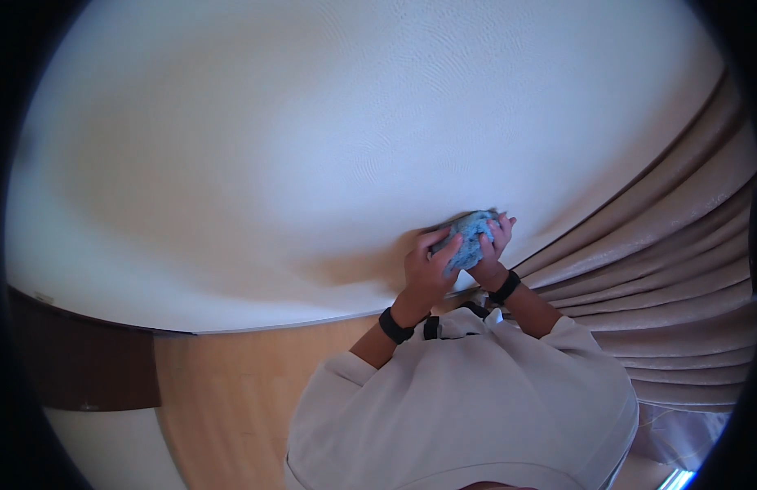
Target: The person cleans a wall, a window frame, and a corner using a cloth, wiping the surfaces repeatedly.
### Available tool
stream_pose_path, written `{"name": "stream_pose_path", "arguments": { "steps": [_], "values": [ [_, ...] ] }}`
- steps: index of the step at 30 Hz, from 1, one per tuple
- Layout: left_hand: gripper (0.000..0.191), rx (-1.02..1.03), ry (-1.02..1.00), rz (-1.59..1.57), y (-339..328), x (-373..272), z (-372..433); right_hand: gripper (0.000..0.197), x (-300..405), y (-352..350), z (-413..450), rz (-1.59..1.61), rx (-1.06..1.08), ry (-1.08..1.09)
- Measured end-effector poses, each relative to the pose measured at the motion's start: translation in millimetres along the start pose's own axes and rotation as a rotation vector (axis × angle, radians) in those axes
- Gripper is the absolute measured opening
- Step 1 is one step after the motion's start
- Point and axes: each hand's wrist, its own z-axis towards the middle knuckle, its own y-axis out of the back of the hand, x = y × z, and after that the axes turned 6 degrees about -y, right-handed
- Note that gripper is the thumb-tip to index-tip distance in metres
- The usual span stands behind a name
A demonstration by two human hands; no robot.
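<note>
A bunched blue cloth [473, 236] with a fluffy texture is between my two hands, in front of the white wall [280, 153]. My left hand [428, 260] grips its left side, fingers and thumb curled over it. On the cloth's right side, my right hand [496, 245] holds it with bent fingers. Both wrists wear black bands. Part of the cloth is hidden behind the fingers, and whether it touches the wall I cannot tell.
Long brown curtains [647, 257] hang close to my right arm. Wooden flooring [243, 392] meets the wall's foot below. A dark brown piece of furniture or a door [84, 355] stands at the left. Sheer fabric [678, 435] shows at the lower right.
</note>
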Motion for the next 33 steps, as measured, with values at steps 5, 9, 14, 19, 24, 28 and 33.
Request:
{"name": "stream_pose_path", "arguments": {
  "steps": [5,9,14,19,24,28,33],
  "values": [
    [0.061,-0.028,0.126,0.243,51.7,7.7,-27.5,0.031,42.3,-25.1,12.6,0.129,0.067,0.122],
    [0.065,-0.387,0.016,0.305,78.9,8.7,-8.9,0.033,83.4,-35.9,81.8,0.233,0.04,0.258],
    [0.054,-0.467,-0.112,0.388,104.5,-6.5,73.0,0.033,116.9,-41.3,161.1,0.281,-0.13,0.13],
    [0.05,-0.519,-0.107,0.266,99.6,-4.0,66.3,0.033,106.4,-41.2,157.8,0.299,-0.173,0.173],
    [0.05,-0.299,0.092,0.237,77.0,8.9,-0.1,0.034,79.7,-33.6,82.2,0.314,-0.035,0.176],
    [0.04,-0.13,0.188,0.257,73.2,16.1,-38.2,0.037,63.8,-32.5,37.8,0.27,0.119,0.24],
    [0.047,-0.153,0.235,0.264,79.5,11.1,-27.2,0.037,64.5,-24.2,58.6,0.279,0.219,0.271]
  ]
}}
